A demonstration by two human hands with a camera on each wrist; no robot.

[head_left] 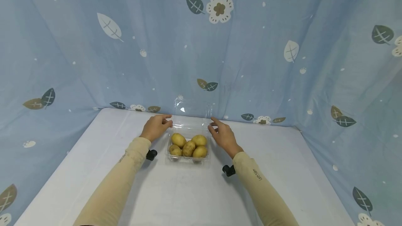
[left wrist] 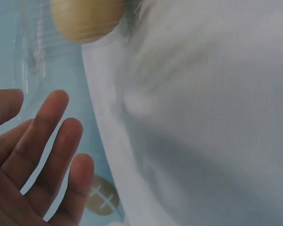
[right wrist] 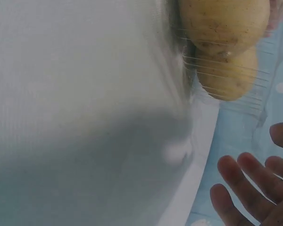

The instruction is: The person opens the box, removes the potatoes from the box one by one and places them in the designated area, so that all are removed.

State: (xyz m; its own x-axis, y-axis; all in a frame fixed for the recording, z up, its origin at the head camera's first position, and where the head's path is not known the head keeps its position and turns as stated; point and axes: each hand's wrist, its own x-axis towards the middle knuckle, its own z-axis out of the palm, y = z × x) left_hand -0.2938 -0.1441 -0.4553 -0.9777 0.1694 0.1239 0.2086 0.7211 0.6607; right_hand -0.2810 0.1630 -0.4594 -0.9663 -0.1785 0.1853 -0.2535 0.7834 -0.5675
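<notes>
A clear plastic clamshell box [head_left: 188,159] stands on the table with several yellow potatoes [head_left: 189,148] inside. Its transparent lid [head_left: 192,111] is raised upright at the back. My left hand [head_left: 156,127] is at the lid's left side, fingertips right at its edge; the left wrist view has its fingers [left wrist: 52,141] spread and fairly straight. On the opposite side my right hand [head_left: 223,136] has its fingertips close to the lid's right edge, with loosely extended fingers [right wrist: 245,183] in the right wrist view. Potatoes [right wrist: 226,23] show through the box's ribbed wall there.
The white table [head_left: 282,170] runs back to a blue curtain [head_left: 157,44] with leaf and flower prints, directly behind the lid. Black mounts [head_left: 151,155] show beneath both wrists. Beige sleeves [head_left: 110,187] cover the forearms.
</notes>
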